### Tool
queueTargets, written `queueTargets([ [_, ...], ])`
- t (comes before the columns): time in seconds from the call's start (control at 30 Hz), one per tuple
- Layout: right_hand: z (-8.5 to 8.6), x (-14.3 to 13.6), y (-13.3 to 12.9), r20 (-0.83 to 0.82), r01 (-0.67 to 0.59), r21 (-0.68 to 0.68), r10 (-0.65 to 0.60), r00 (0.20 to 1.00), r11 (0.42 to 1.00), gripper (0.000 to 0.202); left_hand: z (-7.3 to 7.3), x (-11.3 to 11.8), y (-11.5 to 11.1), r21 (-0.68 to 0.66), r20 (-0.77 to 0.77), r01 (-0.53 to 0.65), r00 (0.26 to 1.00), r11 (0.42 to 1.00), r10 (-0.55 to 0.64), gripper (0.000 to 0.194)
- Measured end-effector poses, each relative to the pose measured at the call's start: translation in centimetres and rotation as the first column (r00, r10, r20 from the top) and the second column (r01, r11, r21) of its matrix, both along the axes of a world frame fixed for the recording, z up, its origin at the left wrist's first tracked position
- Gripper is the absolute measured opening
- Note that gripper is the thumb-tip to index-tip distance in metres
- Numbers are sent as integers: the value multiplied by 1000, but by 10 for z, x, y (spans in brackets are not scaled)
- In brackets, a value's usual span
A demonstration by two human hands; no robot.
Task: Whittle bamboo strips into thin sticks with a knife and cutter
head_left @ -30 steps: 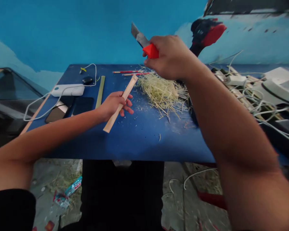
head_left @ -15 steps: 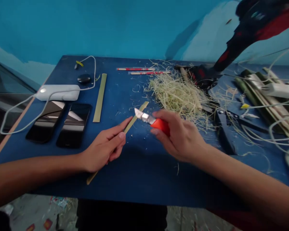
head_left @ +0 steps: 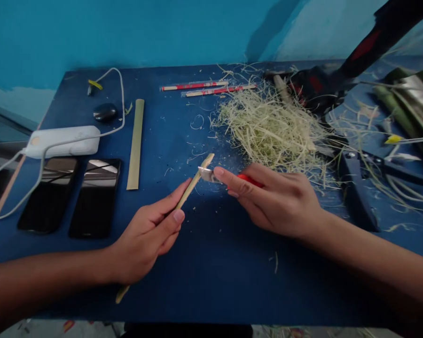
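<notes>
My left hand [head_left: 150, 234] is closed round a thin bamboo strip [head_left: 189, 191], which slants up to the right; its lower end shows below my wrist. My right hand [head_left: 277, 197] grips a cutter with a red handle [head_left: 250, 180], the index finger stretched along it. The cutter's metal blade [head_left: 206, 173] touches the strip near its upper end. A wider bamboo strip [head_left: 136, 145] lies to the left of my hands. Behind my right hand is a pile of pale shavings [head_left: 268, 129].
Two phones [head_left: 95, 199], a white power strip [head_left: 63, 141] and a black mouse [head_left: 105, 112] lie at left. Red-and-white wrapped sticks [head_left: 195, 86] are at the back. Dark shears [head_left: 357, 188], a black-red tool [head_left: 313, 87] and green bamboo pieces [head_left: 405, 110] are at right.
The blade has come down onto the strip, and my right index finger has stretched forward along the cutter. My left hand keeps its hold. The camera view has shifted and tilted slightly.
</notes>
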State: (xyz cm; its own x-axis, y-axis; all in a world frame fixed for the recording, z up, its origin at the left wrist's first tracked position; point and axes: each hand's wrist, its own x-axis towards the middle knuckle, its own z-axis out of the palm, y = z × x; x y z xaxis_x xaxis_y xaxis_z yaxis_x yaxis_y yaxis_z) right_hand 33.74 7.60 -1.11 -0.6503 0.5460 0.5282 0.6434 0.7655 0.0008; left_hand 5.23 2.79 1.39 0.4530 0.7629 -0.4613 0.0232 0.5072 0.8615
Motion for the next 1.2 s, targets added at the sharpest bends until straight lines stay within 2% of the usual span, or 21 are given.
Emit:
queueTargets([
  [0.13,5,4,6,35,90,-40,-88,995,995,64,-2,1,3,-24,1,-23,1000,999,23,85],
  [0.3,12,-3,9,51,116,26,-117,992,993,53,-1,1,12,-54,34,-46,998,998,48,84],
  [0.43,15,-3,16,93,202,-24,-199,976,979,45,2,-2,14,-109,31,-34,999,993,38,84],
  [0.5,22,4,22,106,301,-52,-295,950,952,46,3,-5,11,-110,55,-16,998,994,22,87],
  [0.57,32,14,27,84,447,-41,-443,893,894,51,3,-7,8,-103,85,-3,996,995,12,91],
  [0.63,41,21,27,5,520,-39,-521,854,853,53,3,-8,5,-115,101,0,995,993,12,92],
  [0.73,45,16,16,-23,403,-134,-409,912,906,54,3,-5,6,-134,105,1,994,991,13,94],
  [0.8,41,7,7,-40,277,-182,-289,956,943,56,2,-4,6,-126,99,-9,995,992,22,94],
  [0.9,29,-4,-5,-52,131,-228,-147,988,965,60,1,-5,4,-103,78,-27,996,994,35,90],
  [1.07,18,-9,-13,-29,72,-254,-82,996,965,62,0,-5,-5,-23,25,-23,999,999,24,84],
  [1.2,16,-14,-16,-50,26,-246,-40,998,969,59,2,0,-10,-30,-43,-47,998,998,46,84],
])
